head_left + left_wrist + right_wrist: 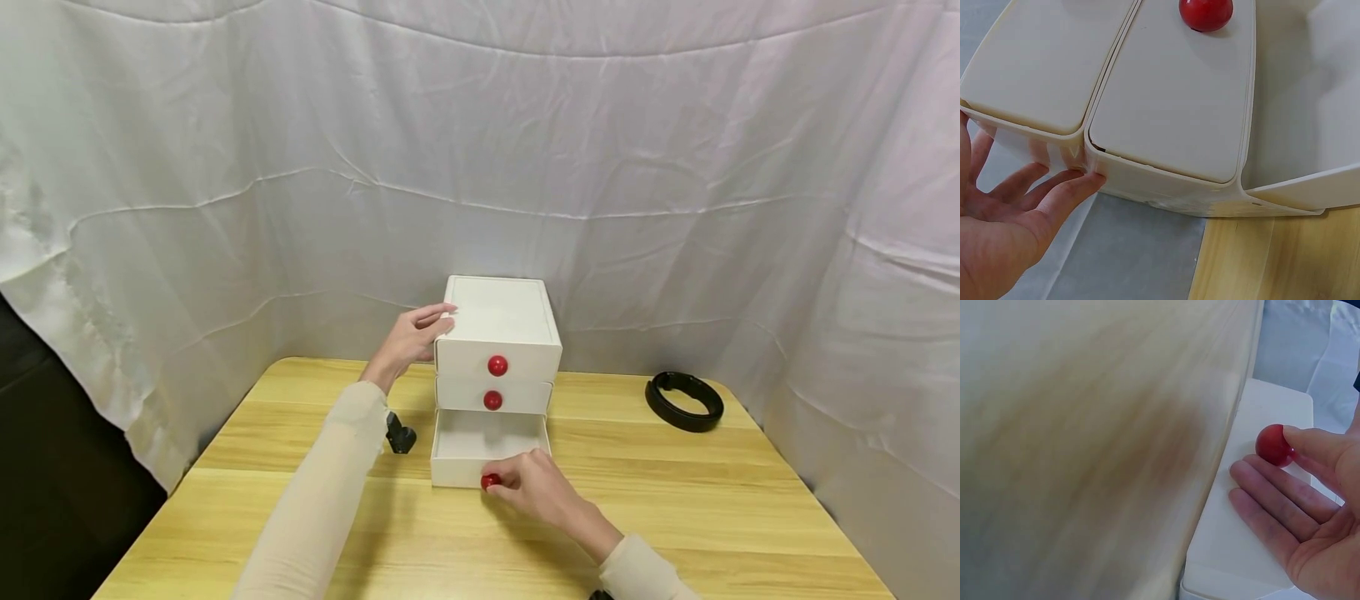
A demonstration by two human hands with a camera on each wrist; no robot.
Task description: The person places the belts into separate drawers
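Note:
A white three-drawer cabinet (498, 321) stands at the middle of the wooden table (720, 500). Its bottom drawer (489, 439) is pulled out toward me and looks empty. My right hand (504, 482) pinches that drawer's red knob (490, 481); in the right wrist view the thumb and a finger of my right hand (1275, 456) meet on the knob (1270, 445). My left hand (441, 321) rests with straight fingers against the cabinet's upper left side. In the left wrist view the left hand's fingertips (1088, 180) touch the cabinet's edge (1147, 178). The upper two drawers are closed, each with a red knob (497, 365).
A black ring-shaped object (684, 401) lies at the table's back right. A small black object (400, 437) sits just left of the cabinet, beside my left forearm. White cloth (480, 150) hangs behind and on both sides of the table.

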